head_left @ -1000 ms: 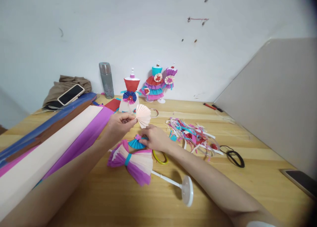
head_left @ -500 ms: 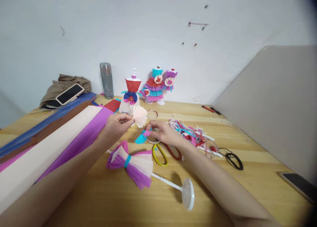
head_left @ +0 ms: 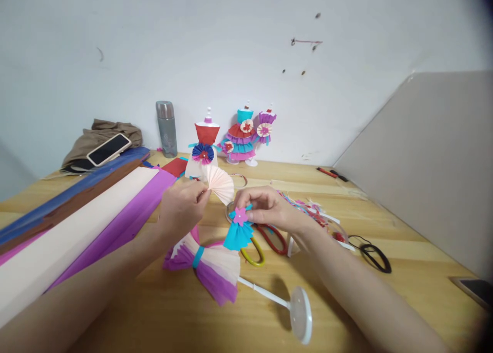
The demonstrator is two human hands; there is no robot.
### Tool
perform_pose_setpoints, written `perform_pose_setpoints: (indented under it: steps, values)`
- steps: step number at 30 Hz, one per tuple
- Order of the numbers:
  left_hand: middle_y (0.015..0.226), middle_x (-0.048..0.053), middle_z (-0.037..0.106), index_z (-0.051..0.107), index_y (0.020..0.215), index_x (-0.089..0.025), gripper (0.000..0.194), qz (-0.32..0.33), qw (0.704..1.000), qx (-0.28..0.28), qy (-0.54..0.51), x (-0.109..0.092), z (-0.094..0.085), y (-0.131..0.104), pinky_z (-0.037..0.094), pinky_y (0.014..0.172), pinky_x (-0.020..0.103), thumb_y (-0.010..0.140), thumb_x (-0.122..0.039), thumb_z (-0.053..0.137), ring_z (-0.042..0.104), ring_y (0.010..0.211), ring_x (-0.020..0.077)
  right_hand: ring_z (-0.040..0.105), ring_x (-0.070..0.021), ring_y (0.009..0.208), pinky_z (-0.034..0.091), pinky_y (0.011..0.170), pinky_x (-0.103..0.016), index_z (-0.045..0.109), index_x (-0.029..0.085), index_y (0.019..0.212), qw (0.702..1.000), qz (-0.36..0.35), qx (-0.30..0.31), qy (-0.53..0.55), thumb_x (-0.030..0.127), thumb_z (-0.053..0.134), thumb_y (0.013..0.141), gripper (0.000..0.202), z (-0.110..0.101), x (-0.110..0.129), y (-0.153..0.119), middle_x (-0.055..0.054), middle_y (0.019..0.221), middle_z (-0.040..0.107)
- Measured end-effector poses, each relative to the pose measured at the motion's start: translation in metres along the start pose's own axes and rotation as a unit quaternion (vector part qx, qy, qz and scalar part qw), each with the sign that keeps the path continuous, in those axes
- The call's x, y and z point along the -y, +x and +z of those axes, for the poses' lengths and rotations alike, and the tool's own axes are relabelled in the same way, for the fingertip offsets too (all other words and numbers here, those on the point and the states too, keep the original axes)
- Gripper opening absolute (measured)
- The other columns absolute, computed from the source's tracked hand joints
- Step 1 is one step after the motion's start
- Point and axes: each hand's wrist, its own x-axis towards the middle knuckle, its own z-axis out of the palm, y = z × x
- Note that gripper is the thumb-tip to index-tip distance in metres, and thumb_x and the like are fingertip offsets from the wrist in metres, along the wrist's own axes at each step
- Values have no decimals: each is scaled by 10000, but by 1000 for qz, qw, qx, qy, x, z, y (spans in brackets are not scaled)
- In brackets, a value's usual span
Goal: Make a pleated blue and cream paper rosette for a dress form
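Observation:
My left hand [head_left: 184, 205] pinches the narrow end of a cream pleated paper fan [head_left: 220, 185]. In my right hand [head_left: 267, 206], thumb and fingers hold a blue pleated fan [head_left: 236, 236] with a pink flower [head_left: 240, 216] on it. The two fans are apart. Below my hands, a small purple and cream paper dress [head_left: 219, 278] with a blue waistband lies on its side, its white stand [head_left: 300, 314] pointing right. Yellow-handled [head_left: 256, 253] and red-handled scissors [head_left: 275, 240] lie behind it, partly hidden.
Long crepe paper sheets [head_left: 88, 227] cover the left side. Dressed mannequins [head_left: 208, 134], a flask [head_left: 167, 129] and a phone [head_left: 109, 149] stand or lie at the back. Paper scraps [head_left: 308, 209] and a black cord [head_left: 372, 254] are on the right of the table [head_left: 154, 312].
My right hand has lifted the blue fan and flower closer, and the fan now hangs down in fuller view. The cream fan has turned and tilts right in my left hand.

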Motion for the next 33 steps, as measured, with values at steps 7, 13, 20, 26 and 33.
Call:
perform_pose_setpoints:
  steps: [7, 13, 20, 26, 33]
  values:
    - [472, -37, 558, 653, 612, -172, 179, -224, 935, -8, -275, -11, -3, 6, 351, 421, 212, 747, -290, 646, 478, 431, 97, 581, -125, 656, 468, 615, -252, 654, 183, 771, 993, -41, -114, -10, 405, 819, 701, 285, 21, -1, 3, -16, 752, 652]
    - [490, -25, 589, 671, 621, -155, 166, -313, 890, -24, -332, -16, -8, 11, 404, 423, 205, 705, -297, 676, 498, 421, 93, 603, -114, 655, 490, 634, -244, 649, 185, 754, 985, -29, -147, 83, 394, 860, 644, 316, 40, -14, 7, -7, 759, 672]
    - [541, -17, 585, 671, 619, -167, 244, -170, 946, -18, -277, -20, -1, -7, 356, 475, 217, 807, -315, 620, 497, 514, 105, 561, -84, 559, 444, 558, -208, 645, 181, 732, 954, -22, -241, 175, 383, 896, 587, 353, 54, -29, 13, 24, 673, 664]
    - [527, -18, 591, 646, 601, -162, 270, -35, 992, -59, -105, -7, -1, -4, 340, 509, 227, 857, -226, 588, 505, 513, 100, 537, -72, 533, 450, 557, -205, 637, 175, 696, 955, -2, -221, 199, 371, 906, 561, 359, 57, -21, 11, 36, 629, 633]
    - [524, 1, 599, 652, 634, -161, 291, 181, 959, -133, 171, 14, -9, 8, 311, 502, 266, 898, -146, 531, 530, 503, 121, 587, -112, 631, 485, 585, -236, 613, 187, 722, 985, -55, -152, 58, 377, 825, 685, 288, 55, -8, 2, -2, 728, 651]
